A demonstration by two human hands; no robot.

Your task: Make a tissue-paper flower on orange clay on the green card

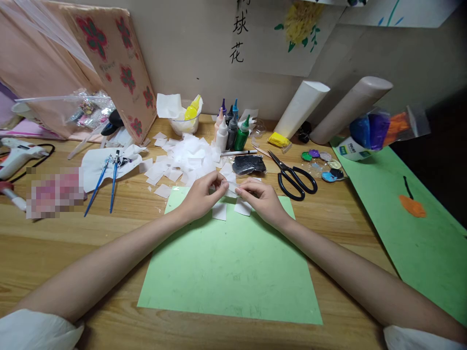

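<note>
Between my two hands is a small white paper square [229, 189], pinched at its left edge by my left hand [206, 194] and at its right by my right hand [261, 198]. Both hands hover over the top edge of a green sheet of paper [226, 272]. Two more white squares lie on that sheet just below my fingers, one on the left [219, 211] and one on the right [242, 207]. Behind my left hand spreads a loose pile of white paper squares [193, 153].
Black-handled scissors [294, 177] lie right of my right hand. Several paint bottles [231, 131] and a plastic cup [185, 124] stand behind the pile. Two blue brushes [114, 184] rest at left, near a glue gun [18, 155]. Another green sheet [394, 209] lies at right.
</note>
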